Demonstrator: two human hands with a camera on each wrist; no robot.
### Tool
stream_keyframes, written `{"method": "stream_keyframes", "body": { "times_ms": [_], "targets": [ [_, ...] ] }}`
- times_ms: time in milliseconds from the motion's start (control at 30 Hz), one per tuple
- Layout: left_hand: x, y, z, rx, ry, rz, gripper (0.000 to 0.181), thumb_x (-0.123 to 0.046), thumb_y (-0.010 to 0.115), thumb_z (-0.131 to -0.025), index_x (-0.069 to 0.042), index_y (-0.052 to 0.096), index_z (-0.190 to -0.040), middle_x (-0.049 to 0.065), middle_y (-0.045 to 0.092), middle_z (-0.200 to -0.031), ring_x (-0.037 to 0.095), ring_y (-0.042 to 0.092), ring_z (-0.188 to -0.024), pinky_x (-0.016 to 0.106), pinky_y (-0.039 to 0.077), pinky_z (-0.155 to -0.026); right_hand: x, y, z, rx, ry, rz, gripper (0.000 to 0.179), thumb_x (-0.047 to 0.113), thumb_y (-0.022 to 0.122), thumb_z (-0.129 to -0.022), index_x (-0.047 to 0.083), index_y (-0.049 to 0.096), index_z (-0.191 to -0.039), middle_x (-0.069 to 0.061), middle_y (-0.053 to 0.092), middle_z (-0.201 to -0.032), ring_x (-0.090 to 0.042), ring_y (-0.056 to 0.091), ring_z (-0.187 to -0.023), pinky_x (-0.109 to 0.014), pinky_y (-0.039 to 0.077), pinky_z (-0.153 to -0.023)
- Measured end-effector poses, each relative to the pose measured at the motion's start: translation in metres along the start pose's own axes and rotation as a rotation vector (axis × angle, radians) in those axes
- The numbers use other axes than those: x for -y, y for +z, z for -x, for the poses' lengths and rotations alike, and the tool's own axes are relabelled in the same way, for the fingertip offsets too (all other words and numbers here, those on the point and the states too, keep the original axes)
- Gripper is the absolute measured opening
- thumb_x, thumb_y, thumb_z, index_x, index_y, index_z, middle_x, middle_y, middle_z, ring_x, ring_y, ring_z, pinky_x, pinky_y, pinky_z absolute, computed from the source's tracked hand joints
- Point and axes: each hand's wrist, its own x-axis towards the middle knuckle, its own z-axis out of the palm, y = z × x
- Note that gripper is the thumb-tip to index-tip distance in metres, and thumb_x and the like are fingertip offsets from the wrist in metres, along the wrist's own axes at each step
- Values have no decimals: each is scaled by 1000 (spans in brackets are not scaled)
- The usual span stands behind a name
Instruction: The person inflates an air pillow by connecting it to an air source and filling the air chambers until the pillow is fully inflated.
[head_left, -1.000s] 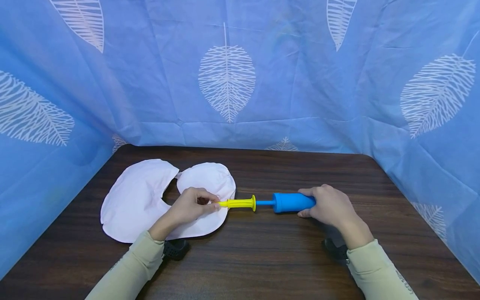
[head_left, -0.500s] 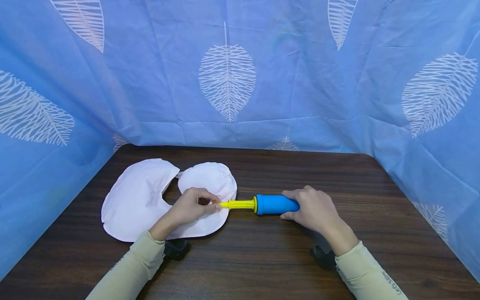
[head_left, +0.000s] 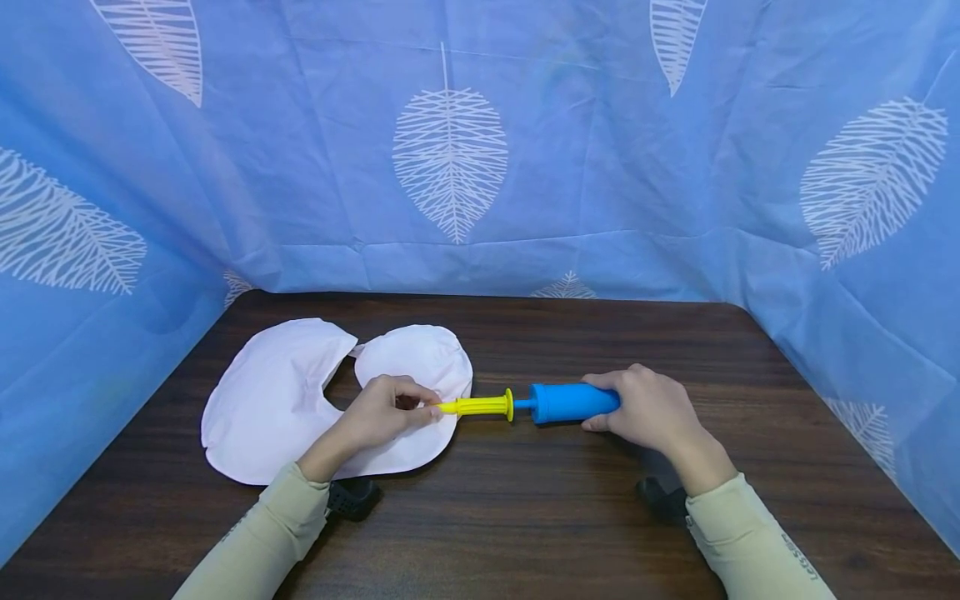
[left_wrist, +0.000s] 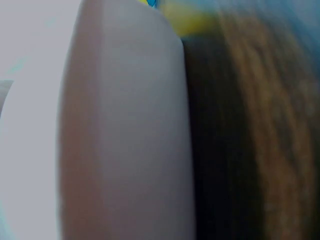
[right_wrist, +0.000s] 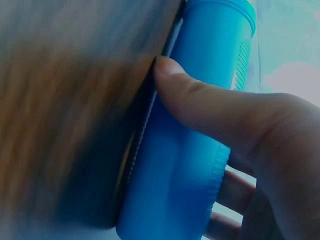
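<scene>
A blue and yellow hand air pump [head_left: 573, 403] lies level above the table, its yellow nozzle end pointing left. My right hand [head_left: 651, 410] grips the blue barrel; in the right wrist view the thumb lies across the barrel [right_wrist: 175, 165], with fingers behind it. A short length of blue rod shows between barrel and yellow flange. My left hand [head_left: 386, 412] pinches the tip of the yellow nozzle over a white, partly puffed, curved inflatable [head_left: 258, 400], like a neck pillow. The inflatable's valve is hidden by the left fingers. A blurred finger fills much of the left wrist view.
A dark wood-grain table [head_left: 510, 517] lies under everything. Blue curtains [head_left: 585, 167] with white leaf prints stand at the back and both sides. Black wrist devices, one of them a wrist camera [head_left: 355, 498], sit below each hand.
My right hand slid the blue barrel left against the yellow flange, then drew it partway back right, exposing the rod again. The left hand and the inflatable stayed in place.
</scene>
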Motion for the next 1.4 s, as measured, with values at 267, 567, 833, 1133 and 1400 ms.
{"method": "stream_keyframes", "body": {
  "times_ms": [267,567,833,1133,1400],
  "targets": [
    [3,0,-1,-2,1,9,19,-12,82,-93,-8,85,-111,3,79,-99,16,59,-82,24,48,-74,-34,-10,3,78,107,-45,71,44,93,-80,20,71,-143,-30,68,-139,-50,65,-118,-58,56,-75],
    [5,-1,-2,-6,-8,3,18,-12,82,-93,-8,85,-111,2,79,-98,15,59,-82,24,48,-74,-41,-13,5,77,161,-56,70,38,94,-80,15,71,-143,-32,67,-139,-47,64,-114,-62,55,-79],
    [4,-5,-2,-20,-33,2,18,-11,83,-93,-8,85,-110,2,76,-93,17,57,-81,24,46,-73,-22,-8,1,48,124,-48,70,37,94,-81,13,71,-142,-30,69,-138,-50,65,-118,-63,56,-81],
    [3,-4,-3,11,-6,15,18,-11,83,-93,-8,85,-110,2,78,-96,16,59,-81,24,48,-73,12,1,-4,-2,22,-6,68,42,94,-81,15,74,-140,-21,76,-129,-44,70,-111,-58,59,-78],
    [4,-3,-3,20,-11,42,15,-12,82,-93,-9,85,-107,3,78,-95,16,59,-80,23,47,-72,32,10,-5,-67,-62,26,67,43,95,-79,14,76,-136,-14,80,-121,-36,72,-103,-52,60,-76]
  ]
}}
